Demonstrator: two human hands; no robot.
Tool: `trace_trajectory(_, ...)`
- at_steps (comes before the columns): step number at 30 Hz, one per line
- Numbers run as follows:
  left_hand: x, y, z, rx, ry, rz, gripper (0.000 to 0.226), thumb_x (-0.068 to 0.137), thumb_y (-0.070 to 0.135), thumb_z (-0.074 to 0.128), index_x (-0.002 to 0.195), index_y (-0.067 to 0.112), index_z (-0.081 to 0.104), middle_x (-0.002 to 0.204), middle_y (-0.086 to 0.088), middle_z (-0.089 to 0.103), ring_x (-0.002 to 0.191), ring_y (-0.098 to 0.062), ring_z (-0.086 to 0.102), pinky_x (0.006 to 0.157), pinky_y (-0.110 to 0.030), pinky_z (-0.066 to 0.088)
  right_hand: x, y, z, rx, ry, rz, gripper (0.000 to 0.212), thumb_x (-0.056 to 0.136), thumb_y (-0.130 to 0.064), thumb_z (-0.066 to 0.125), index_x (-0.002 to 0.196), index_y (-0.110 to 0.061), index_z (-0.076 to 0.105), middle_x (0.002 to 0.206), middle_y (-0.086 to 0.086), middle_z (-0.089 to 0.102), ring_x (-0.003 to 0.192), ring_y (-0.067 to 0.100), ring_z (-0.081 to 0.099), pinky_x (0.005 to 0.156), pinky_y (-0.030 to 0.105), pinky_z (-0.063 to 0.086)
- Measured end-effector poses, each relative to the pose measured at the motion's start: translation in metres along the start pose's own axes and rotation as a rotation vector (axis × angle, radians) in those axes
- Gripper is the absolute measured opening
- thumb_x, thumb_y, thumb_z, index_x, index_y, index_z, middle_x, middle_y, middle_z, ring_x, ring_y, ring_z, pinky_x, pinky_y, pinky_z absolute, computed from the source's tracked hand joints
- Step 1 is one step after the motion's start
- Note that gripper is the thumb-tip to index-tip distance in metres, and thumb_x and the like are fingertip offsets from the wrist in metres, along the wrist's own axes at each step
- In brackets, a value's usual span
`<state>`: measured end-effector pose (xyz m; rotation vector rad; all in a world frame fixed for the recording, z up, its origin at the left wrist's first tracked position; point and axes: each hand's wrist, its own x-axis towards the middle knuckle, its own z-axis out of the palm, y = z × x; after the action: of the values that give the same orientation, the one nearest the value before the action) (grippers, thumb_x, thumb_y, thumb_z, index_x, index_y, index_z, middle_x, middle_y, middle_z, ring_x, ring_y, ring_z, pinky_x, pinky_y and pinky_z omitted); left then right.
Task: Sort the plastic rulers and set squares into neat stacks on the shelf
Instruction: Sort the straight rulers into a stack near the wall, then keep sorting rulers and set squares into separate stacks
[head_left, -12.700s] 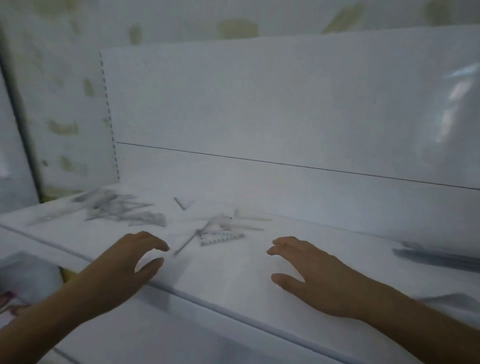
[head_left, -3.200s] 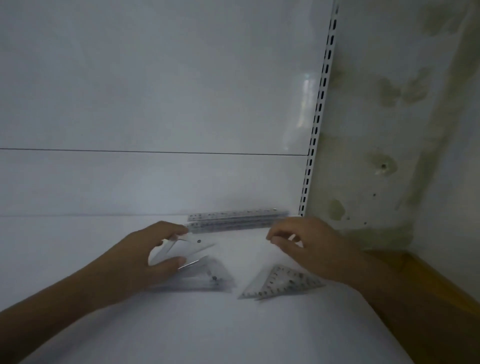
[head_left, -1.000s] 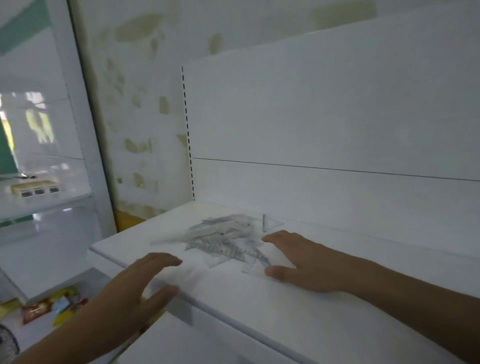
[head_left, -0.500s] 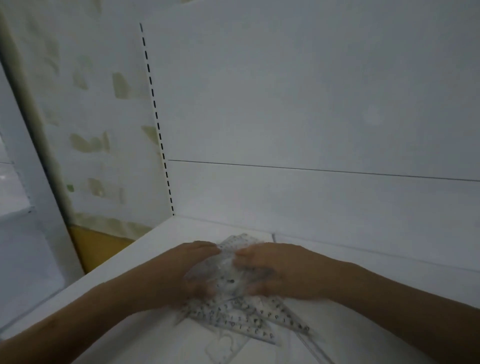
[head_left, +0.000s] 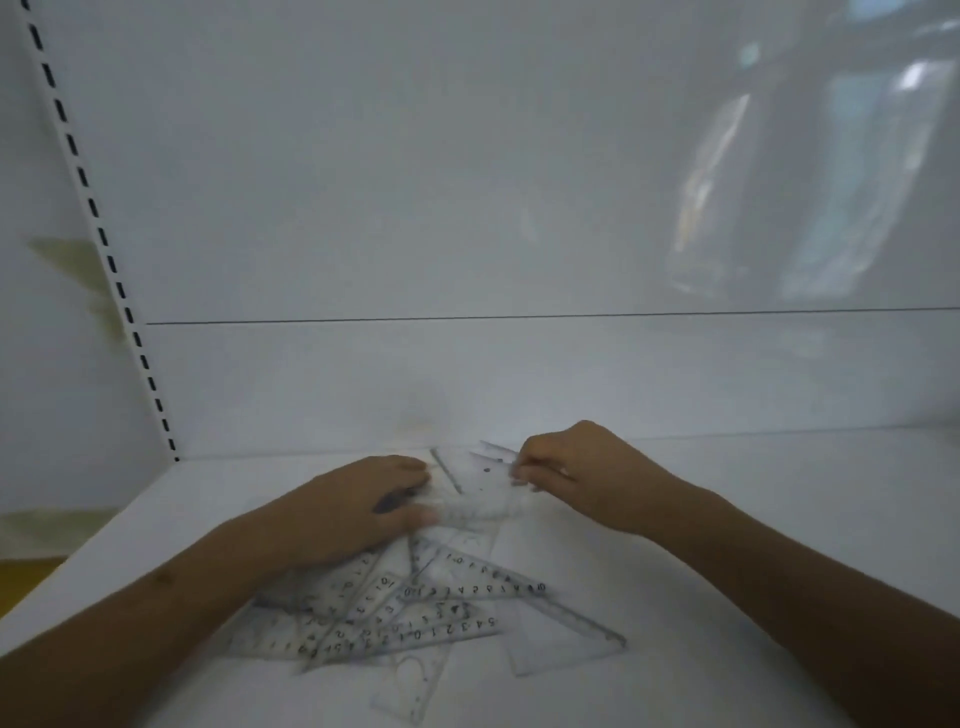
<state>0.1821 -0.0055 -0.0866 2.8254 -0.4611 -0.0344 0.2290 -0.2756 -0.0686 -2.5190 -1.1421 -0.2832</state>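
Observation:
A jumbled pile of clear plastic rulers and set squares (head_left: 415, 608) lies on the white shelf (head_left: 727, 519), near its left end. My left hand (head_left: 353, 514) rests on the pile's far part, fingers and thumb closed on a clear plastic piece (head_left: 467, 499). My right hand (head_left: 576, 478) pinches the right end of that same clear piece with its fingertips. The piece is blurred and its shape is hard to tell. A set square (head_left: 561, 623) sticks out to the right of the pile.
The shelf's white back panel (head_left: 467, 208) rises right behind my hands. A slotted upright (head_left: 104, 249) runs down the left corner, with a stained wall (head_left: 52, 364) beyond it. A yellow strip (head_left: 26, 577) shows below the shelf's left edge.
My hands have parted a little: the right one has lifted and moved right, pinching the clear piece's end. The camera has come closer, so more of the pile shows below my hands.

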Motion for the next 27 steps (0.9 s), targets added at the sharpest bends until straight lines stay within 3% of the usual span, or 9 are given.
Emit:
trace_trajectory(3,-0.006,-0.005,0.004,0.046,0.045,0.070,0.095,0.063,0.093,0.009,0.138,0.043,0.040,0.145,0.027,0.032,0.127,0.010,0.028,0.112,-0.023,0.022,-0.016,0.008,0.001,0.067,0.012,0.080,0.017,0.089,-0.038,0.064,0.096,-0.026,0.073,0.092,-0.015,0.072,0.086,0.000,0.064,0.077,0.020,0.051)
trace_trajectory(6,-0.013,0.001,0.005,0.046,0.057,0.117,0.099,0.060,0.094,0.007,0.134,0.041,0.047,0.144,0.022,0.040,0.124,0.009,0.033,0.109,-0.018,0.024,-0.019,0.008,-0.003,0.112,-0.027,0.096,0.015,0.085,-0.037,0.070,0.094,-0.026,0.076,0.090,-0.016,0.073,0.085,-0.001,0.066,0.078,0.023,0.053)
trace_trajectory(9,-0.019,0.014,0.000,0.035,0.021,0.136,0.069,0.077,0.074,0.036,0.132,0.036,0.052,0.144,0.019,0.041,0.127,0.006,0.036,0.102,-0.008,0.022,-0.017,0.008,-0.008,0.128,-0.101,0.099,0.015,0.086,-0.035,0.069,0.096,-0.026,0.075,0.092,-0.017,0.072,0.085,-0.004,0.064,0.077,0.016,0.051)
trace_trajectory(11,-0.021,0.016,-0.005,-0.029,0.001,0.121,0.060,0.073,0.072,0.050,0.123,0.040,0.057,0.139,0.023,0.044,0.122,0.008,0.038,0.102,-0.009,0.028,-0.020,0.010,-0.011,0.134,-0.150,0.122,0.018,0.087,-0.036,0.067,0.102,-0.028,0.074,0.099,-0.018,0.071,0.089,-0.009,0.061,0.075,0.009,0.047)
trace_trajectory(15,-0.021,0.015,-0.012,0.009,0.039,0.159,0.071,0.048,0.097,0.030,0.095,0.051,0.056,0.122,0.031,0.051,0.113,0.011,0.043,0.102,-0.021,0.036,-0.023,0.021,-0.012,0.073,-0.168,0.120,0.026,0.091,-0.033,0.063,0.115,-0.026,0.070,0.115,-0.019,0.066,0.097,-0.016,0.055,0.080,0.000,0.038)
trace_trajectory(19,-0.021,0.013,-0.009,0.097,0.091,0.218,0.090,0.060,0.093,0.011,0.109,0.039,0.063,0.122,0.028,0.056,0.112,0.010,0.047,0.100,-0.020,0.039,-0.024,0.029,-0.009,0.053,-0.179,0.110,0.028,0.090,-0.034,0.064,0.117,-0.028,0.068,0.121,-0.018,0.064,0.108,-0.008,0.056,0.088,0.005,0.041)
trace_trajectory(21,-0.023,0.014,-0.009,0.156,0.143,0.249,0.084,0.072,0.084,0.005,0.110,0.036,0.062,0.118,0.024,0.061,0.108,0.007,0.052,0.096,-0.021,0.042,-0.024,0.030,-0.009,0.047,-0.172,0.107,0.027,0.091,-0.033,0.063,0.117,-0.030,0.067,0.121,-0.020,0.063,0.108,-0.009,0.055,0.087,0.004,0.041)
trace_trajectory(25,-0.024,0.020,-0.010,0.170,0.248,0.290,0.053,0.081,0.060,0.020,0.106,0.039,0.061,0.101,0.021,0.066,0.091,0.003,0.058,0.083,-0.024,0.049,-0.022,0.031,-0.006,0.031,-0.160,0.085,0.026,0.092,-0.032,0.062,0.118,-0.030,0.067,0.121,-0.020,0.063,0.107,-0.008,0.056,0.087,0.007,0.043)
trace_trajectory(27,-0.024,0.021,-0.011,0.138,0.295,0.311,0.041,0.084,0.062,0.026,0.101,0.042,0.058,0.091,0.023,0.068,0.077,0.004,0.059,0.072,-0.018,0.048,-0.021,0.033,-0.004,0.052,-0.170,0.078,0.028,0.090,-0.031,0.065,0.118,-0.028,0.067,0.122,-0.019,0.062,0.107,-0.007,0.056,0.086,0.007,0.043)
